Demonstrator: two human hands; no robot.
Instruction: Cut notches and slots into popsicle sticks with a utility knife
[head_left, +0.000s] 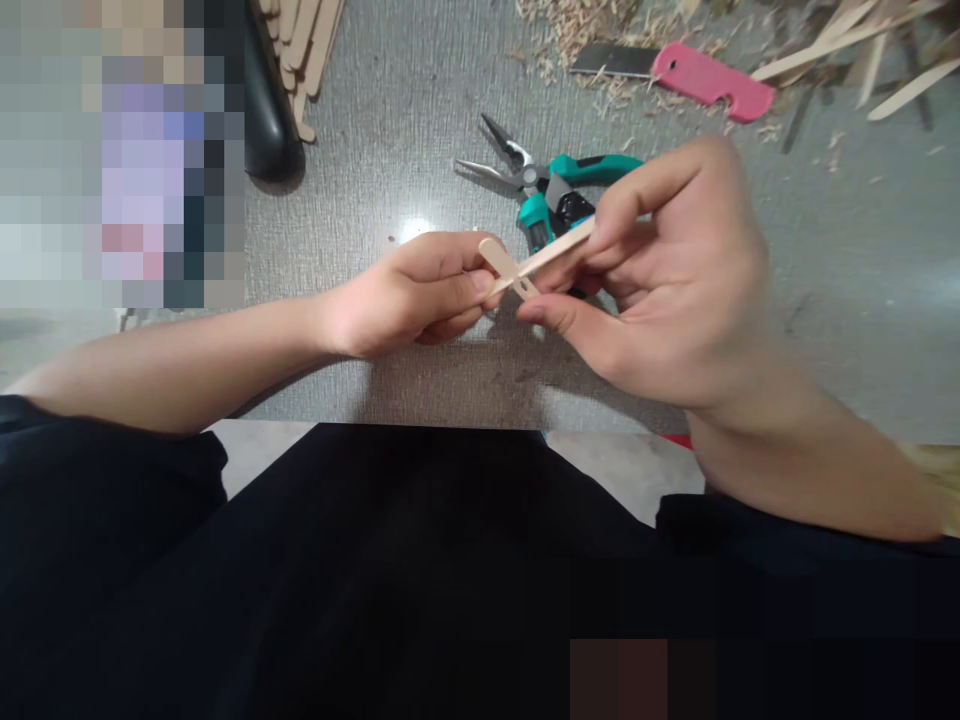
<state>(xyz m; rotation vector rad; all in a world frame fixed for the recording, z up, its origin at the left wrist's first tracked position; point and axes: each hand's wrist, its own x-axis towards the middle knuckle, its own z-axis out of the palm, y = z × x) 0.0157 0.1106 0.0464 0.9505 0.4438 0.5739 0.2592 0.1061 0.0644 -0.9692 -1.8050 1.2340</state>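
Note:
My left hand (pixel 427 290) is closed, with thumb and fingertips pinching the lower end of a thin wooden craft stick (pixel 556 250). That stick slants up to the right, where the fingers of my right hand (pixel 660 270) hold its other end. Across it sits a short wooden piece (pixel 498 258) with a rounded tip and a small hole near its lower end. My right thumb is beside that lower end; I cannot tell whether it touches. Just beyond my hands lie long-nose pliers (pixel 530 175) with teal handles, jaws apart, partly hidden by my right hand.
A pink-handled craft knife (pixel 705 82) lies at the back right among wood shavings (pixel 570 30) and loose wood strips (pixel 847 45). Several craft sticks (pixel 304 45) lie at the back left beside a black rounded object (pixel 271 130). The grey table's (pixel 420 390) front edge is near my body.

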